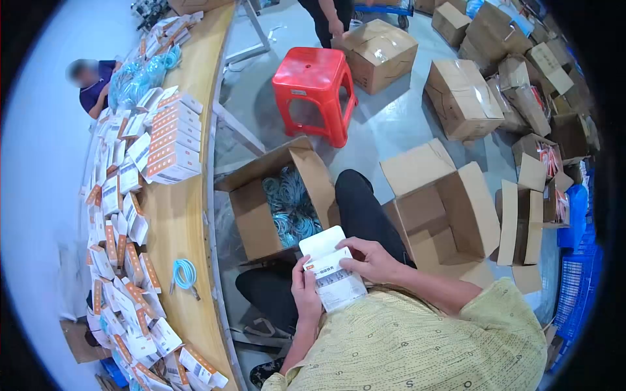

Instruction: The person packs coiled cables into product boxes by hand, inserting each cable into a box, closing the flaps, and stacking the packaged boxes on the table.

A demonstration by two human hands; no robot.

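A small white packaging box with an orange mark and printed pictures is held in front of my body, its top flap raised. My left hand grips its left side, thumb along the edge. On the upper right, my right hand pinches the box near the flap opening. What is inside the box is hidden. Just beyond my hands an open carton holds several coiled light-blue cables. One coiled cable lies alone on the wooden table to my left.
Many white-and-orange boxes cover the far side of the table, with a neat stack farther up. An open carton stands at my right. Beyond are a red stool and taped cartons. Two other people are nearby.
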